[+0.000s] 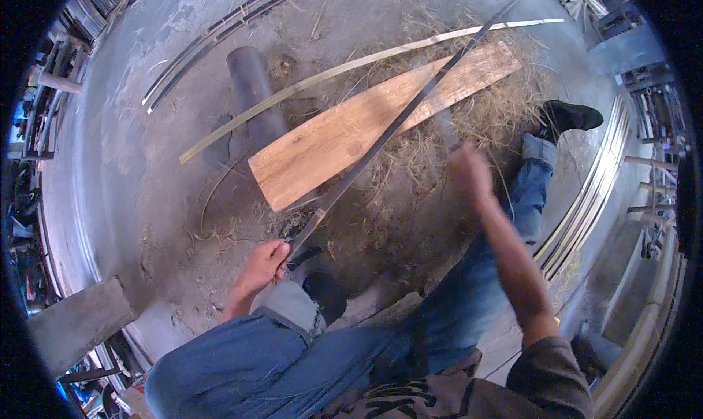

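My left hand (263, 267) is closed around the lower end of a long dark bamboo strip (381, 137), beside my rolled trouser cuff. The strip runs slantwise up to the far right and crosses over a wooden plank (322, 151). To the right of the plank is my right hand (470, 173), smeared by motion, its fingers wrapped round the handle of a knife. The knife's blade (444, 126) shows as a blurred grey streak close to the dark strip and the plank's edge.
A pale bamboo strip (315, 78) lies behind the plank, over a dark cylinder (253, 86). Thin shavings (483, 111) litter the floor around them. More strips lie at far left (220, 34) and right (593, 177). A grey block (80, 324) is at near left.
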`<state>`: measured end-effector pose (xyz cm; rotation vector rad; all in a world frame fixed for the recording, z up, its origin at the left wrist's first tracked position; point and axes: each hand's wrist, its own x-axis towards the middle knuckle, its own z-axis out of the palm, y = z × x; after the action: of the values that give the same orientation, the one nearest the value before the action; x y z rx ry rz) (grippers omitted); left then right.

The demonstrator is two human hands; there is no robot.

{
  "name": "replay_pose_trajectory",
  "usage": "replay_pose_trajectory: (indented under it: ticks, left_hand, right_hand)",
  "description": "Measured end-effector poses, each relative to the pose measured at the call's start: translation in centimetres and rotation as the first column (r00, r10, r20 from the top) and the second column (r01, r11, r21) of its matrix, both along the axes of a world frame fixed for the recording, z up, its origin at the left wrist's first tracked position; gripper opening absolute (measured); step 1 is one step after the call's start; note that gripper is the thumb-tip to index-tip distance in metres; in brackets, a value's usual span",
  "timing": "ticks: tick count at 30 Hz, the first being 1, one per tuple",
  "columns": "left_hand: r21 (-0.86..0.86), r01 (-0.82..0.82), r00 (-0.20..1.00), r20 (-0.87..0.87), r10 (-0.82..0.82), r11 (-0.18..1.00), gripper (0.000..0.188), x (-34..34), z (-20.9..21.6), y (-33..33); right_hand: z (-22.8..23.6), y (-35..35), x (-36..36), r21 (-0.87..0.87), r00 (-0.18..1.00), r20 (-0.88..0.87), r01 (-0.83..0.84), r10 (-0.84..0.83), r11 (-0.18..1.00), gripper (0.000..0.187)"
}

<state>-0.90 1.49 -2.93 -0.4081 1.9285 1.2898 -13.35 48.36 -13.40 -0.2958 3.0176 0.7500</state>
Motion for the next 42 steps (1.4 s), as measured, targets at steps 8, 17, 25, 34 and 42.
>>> replay_pose_trajectory:
  ticks: [8, 17, 25, 34, 42]
  left_hand:
    - [0.045, -0.08, 0.997, 0.023, 0.079, 0.996, 0.036, 0.1, -1.3, -0.3]
    - [0.037, -0.047, 0.998, 0.047, 0.046, 0.998, 0.038, 0.0, -0.1, 0.0]
    - [0.055, -0.035, 0.999, 0.032, 0.033, 0.998, 0.035, 0.4, -0.7, -0.8]
    - [-0.008, -0.041, 0.991, 0.124, 0.042, 0.999, 0.036, 4.0, 1.4, -4.9]
    - [0.002, 0.028, 0.998, 0.063, -0.028, 1.0, 0.035, 6.1, -0.4, -6.6]
  right_hand:
    - [10.1, -18.8, 14.8, -0.718, 0.782, 0.552, 0.268, 0.29, 0.642, 0.019]
    - [9.8, -16.8, 12.6, -0.653, 0.789, 0.611, 0.453, 0.069, 0.607, 0.019]
    - [9.0, -13.7, 9.8, -0.683, 0.823, 0.567, 0.459, 0.017, 0.569, 0.019]
    - [6.6, -9.6, 6.3, -0.725, 0.936, 0.32, 0.142, 0.146, 0.674, 0.023]
    - [6.3, 3.0, -7.0, -0.698, 0.943, 0.001, 0.239, -0.333, 0.675, 0.016]
